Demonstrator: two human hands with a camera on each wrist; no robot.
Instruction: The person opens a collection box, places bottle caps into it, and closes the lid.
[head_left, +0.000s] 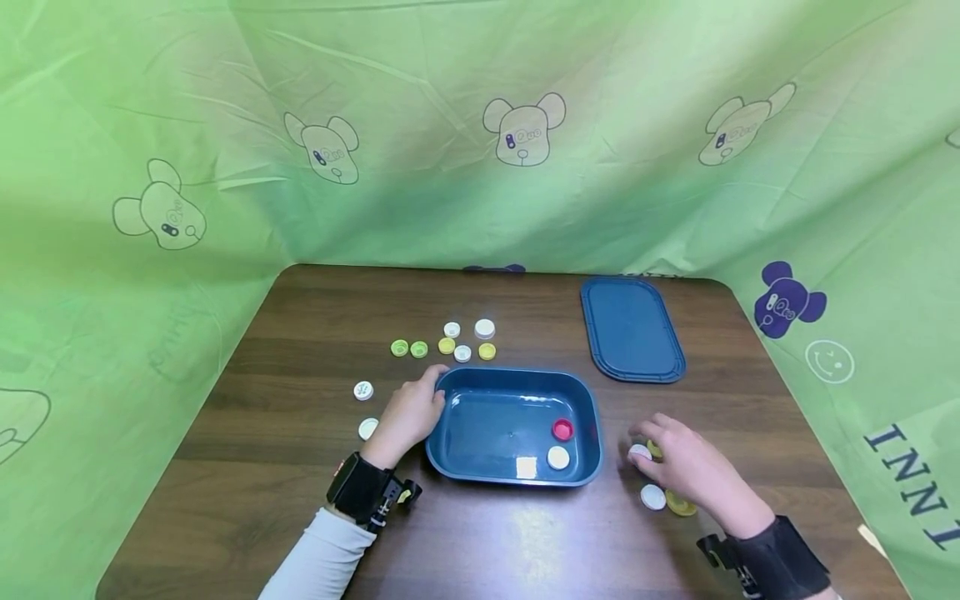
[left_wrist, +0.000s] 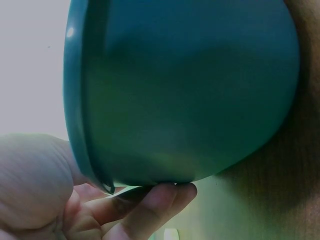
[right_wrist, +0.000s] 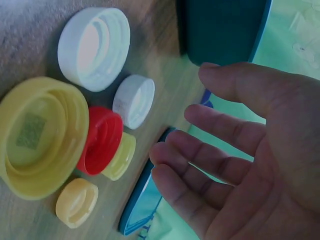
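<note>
My left hand (head_left: 408, 412) grips the upper left corner of a blue plastic container (head_left: 513, 377). In the left wrist view, the fingers (left_wrist: 160, 205) press against its outer wall, with the thumb side at the rim. A red bottle cap (head_left: 562, 429) and a white cap (head_left: 558, 457) lie inside the container. My right hand (head_left: 686, 462) hovers over loose caps, its fingers relaxed and holding nothing. Beside it in the right wrist view are a large yellow cap (right_wrist: 42, 137), a red cap (right_wrist: 101, 141), a big white cap (right_wrist: 94, 49), a smaller white cap (right_wrist: 134, 101) and small yellowish ones.
A blue lid (head_left: 633, 329) lies at the back right of the wooden table (head_left: 247, 467). Behind the container sit green caps (head_left: 418, 349), yellow caps (head_left: 487, 351) and white caps (head_left: 484, 328). Two more white caps, one here (head_left: 363, 390), lie near my left hand. Green cloth (head_left: 420, 208) surrounds the table.
</note>
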